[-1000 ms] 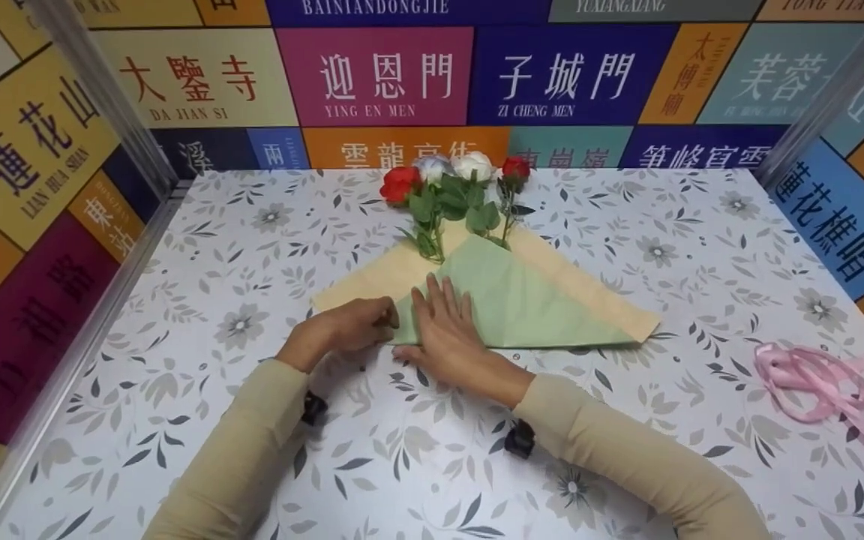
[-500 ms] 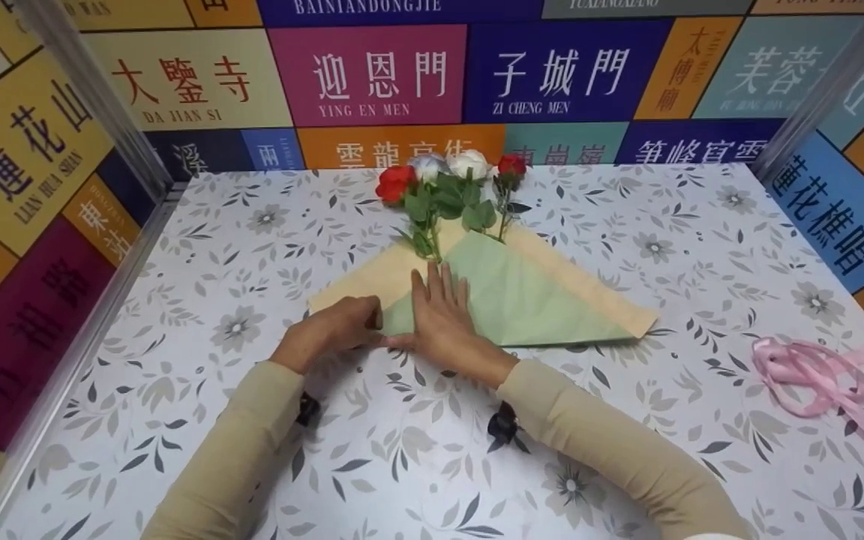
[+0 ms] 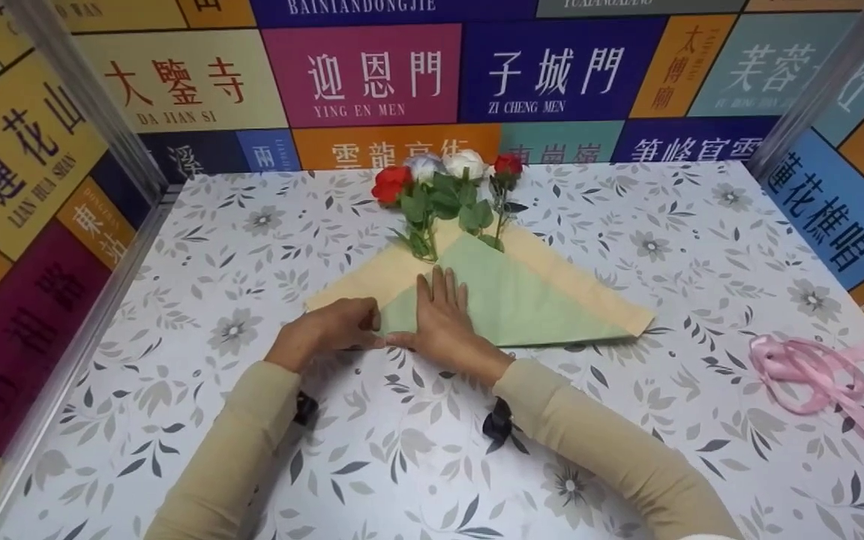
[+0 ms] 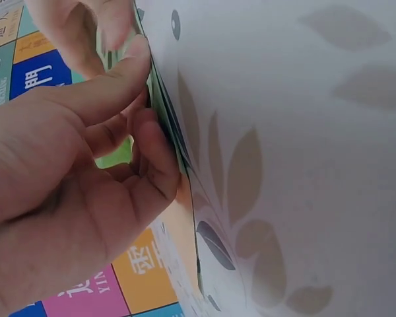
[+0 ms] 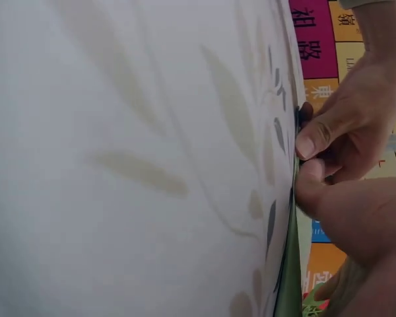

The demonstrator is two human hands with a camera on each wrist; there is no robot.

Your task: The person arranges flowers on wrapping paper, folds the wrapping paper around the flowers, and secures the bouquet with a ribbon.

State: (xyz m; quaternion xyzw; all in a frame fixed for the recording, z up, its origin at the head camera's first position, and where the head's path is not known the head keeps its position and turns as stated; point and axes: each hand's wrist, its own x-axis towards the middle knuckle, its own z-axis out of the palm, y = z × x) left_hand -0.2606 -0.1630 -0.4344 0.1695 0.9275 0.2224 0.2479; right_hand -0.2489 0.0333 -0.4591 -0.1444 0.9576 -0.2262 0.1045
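Note:
A folded sheet of green wrapping paper [image 3: 522,300] lies over cream wrapping paper [image 3: 589,289] in a wide triangle. Several roses stick out of its far side, including a large red rose [image 3: 391,185] and a white rose [image 3: 466,163]; their lower stems are hidden under the green layer. My left hand [image 3: 327,330] pinches the paper at its near left corner, fingers curled. Flat on the green sheet rests my right hand [image 3: 447,319], fingers straight and pointing away, thumb along the near edge by the left hand. The left wrist view shows my left hand [image 4: 86,152] at the paper's edge.
A loose tangle of pink ribbon [image 3: 814,375] lies at the right side of the table. White cloth with grey flowers [image 3: 402,480] covers the tabletop. Panels with printed characters [image 3: 376,75] stand along the back and both sides.
My left hand has shifted slightly left along the near edge, and the right hand has drawn closer to it, thumb now at the left fingertips. The roses and ribbon stay put.

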